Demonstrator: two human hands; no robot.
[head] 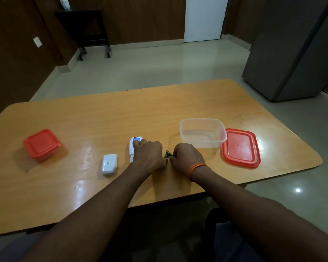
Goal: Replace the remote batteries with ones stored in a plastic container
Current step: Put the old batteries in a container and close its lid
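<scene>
A white remote (133,148) lies face down on the wooden table (83,120), its far end sticking out from under my left hand (150,155), which presses on it. Its detached white battery cover (109,164) lies to the left. My right hand (186,157) is closed on green batteries (168,154), whose tips poke out toward the left hand. Behind the right hand stands a clear plastic container (203,135), open and with nothing visible inside. Its red lid (240,148) lies flat to the right.
A small container with a red lid (41,144) sits shut at the table's left. The table's near edge runs just below my forearms. A grey fridge (295,50) stands far right; a dark side table (87,29) is against the back wall.
</scene>
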